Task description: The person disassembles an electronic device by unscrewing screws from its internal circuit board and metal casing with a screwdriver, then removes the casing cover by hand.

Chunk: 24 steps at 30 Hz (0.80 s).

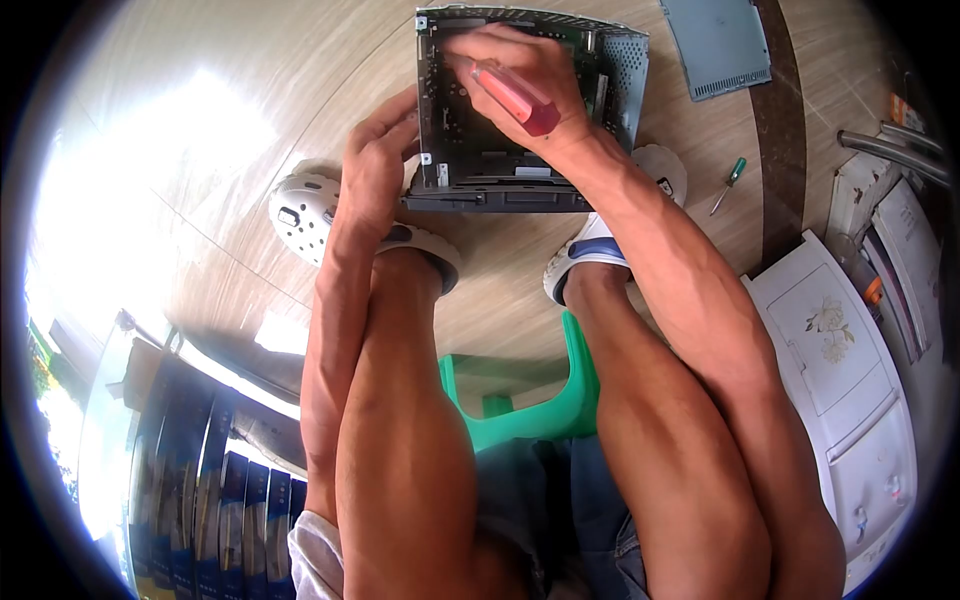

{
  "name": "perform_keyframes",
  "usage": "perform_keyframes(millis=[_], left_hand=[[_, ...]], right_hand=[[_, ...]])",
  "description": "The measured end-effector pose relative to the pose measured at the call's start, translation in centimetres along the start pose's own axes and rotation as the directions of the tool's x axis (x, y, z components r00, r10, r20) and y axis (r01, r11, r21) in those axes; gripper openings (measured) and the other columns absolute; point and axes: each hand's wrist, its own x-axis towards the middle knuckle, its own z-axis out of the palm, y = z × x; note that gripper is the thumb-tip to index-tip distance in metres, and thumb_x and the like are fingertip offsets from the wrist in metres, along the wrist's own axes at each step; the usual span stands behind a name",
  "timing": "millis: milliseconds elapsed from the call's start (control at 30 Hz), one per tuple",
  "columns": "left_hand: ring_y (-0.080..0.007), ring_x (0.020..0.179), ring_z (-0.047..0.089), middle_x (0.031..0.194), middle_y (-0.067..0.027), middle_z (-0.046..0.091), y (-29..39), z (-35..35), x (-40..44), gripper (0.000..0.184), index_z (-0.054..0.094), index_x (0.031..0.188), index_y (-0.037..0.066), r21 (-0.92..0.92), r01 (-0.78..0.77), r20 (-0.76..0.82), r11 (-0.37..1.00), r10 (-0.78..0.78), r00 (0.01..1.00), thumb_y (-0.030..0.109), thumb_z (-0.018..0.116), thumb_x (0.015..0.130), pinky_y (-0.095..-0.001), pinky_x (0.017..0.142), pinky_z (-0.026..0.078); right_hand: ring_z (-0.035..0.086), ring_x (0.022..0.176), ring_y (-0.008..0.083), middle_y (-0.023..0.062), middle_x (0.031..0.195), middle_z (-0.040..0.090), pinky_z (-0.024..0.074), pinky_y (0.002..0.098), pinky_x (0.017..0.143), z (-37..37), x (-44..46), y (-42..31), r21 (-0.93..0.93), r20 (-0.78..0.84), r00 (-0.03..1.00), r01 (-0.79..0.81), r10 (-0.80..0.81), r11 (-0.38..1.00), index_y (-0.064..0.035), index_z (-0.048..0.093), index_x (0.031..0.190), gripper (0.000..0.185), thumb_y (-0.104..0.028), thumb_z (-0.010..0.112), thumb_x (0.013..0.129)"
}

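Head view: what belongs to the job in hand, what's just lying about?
Likely in the job:
open black-and-grey metal case
red-handled tool in right hand
flat blue-grey metal panel
perhaps green-handled screwdriver

Apparently lying about:
white floral drawer unit
dark-blue boxes
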Motion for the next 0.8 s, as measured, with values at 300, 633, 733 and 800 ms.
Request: perform_keyframes(millis=[300, 633, 733, 800], left_hand=[[-0.0263, 0.118, 0.063, 0.128, -0.0166, 0.064, 0.2, 0.0, -0.1, 0.049, 0.05, 0.145, -0.006, 0.009, 0.005, 0.015, 1.0, -0.005, 1.0, 0.012, 0.046, 0.099, -0.0329, 0.104, 0.046], [-0.0252, 0.12, 0.061, 0.13, -0.0141, 0.064, 0.0, 0.0, 0.1, 0.046, 0.053, 0.143, -0.004, 0.005, 0.02, -0.025, 1.0, -0.019, 1.0, 0.018, 0.048, 0.103, -0.0355, 0.107, 0.045], [-0.026, 0.12, 0.06, 0.131, -0.0138, 0.063, 0.1, 0.1, 0.1, 0.048, 0.053, 0.143, -0.004, -0.007, 0.004, -0.042, 1.0, -0.004, 0.999, 0.025, 0.048, 0.106, -0.0369, 0.107, 0.045], [-0.0269, 0.121, 0.06, 0.132, -0.014, 0.063, 0.1, 0.3, 0.1, 0.05, 0.053, 0.143, -0.004, -0.03, 0.006, -0.07, 1.0, -0.008, 0.997, 0.031, 0.047, 0.107, -0.038, 0.107, 0.045]], right_hand=[[0.071, 0.079, 0.031, 0.012, 0.09, 0.072, 0.0582, 0.0359, 0.069, -0.1, 0.1, 0.0, 0.017, 0.021, 1.0, 0.005, -0.005, 1.0, -0.0047, 0.073, 0.099, 0.017, -0.003, 0.072, 0.082], [0.072, 0.079, 0.028, 0.0114, 0.089, 0.072, 0.0575, 0.0352, 0.07, -0.5, -0.1, 0.0, 0.034, 0.0, 0.999, -0.052, 0.052, 0.998, -0.0059, 0.074, 0.097, 0.013, -0.005, 0.071, 0.084], [0.07, 0.077, 0.0299, 0.0116, 0.087, 0.071, 0.0569, 0.0357, 0.068, -1.7, 0.0, -1.0, 0.101, -0.037, 0.996, -0.081, 0.085, 0.992, -0.0076, 0.074, 0.095, 0.013, -0.008, 0.074, 0.083], [0.07, 0.071, 0.024, 0.0098, 0.086, 0.072, 0.0557, 0.0321, 0.065, -3.6, 0.4, -3.3, 0.111, 0.005, 0.973, -0.231, 0.232, 0.967, -0.0066, 0.073, 0.095, 0.012, -0.006, 0.074, 0.083]])
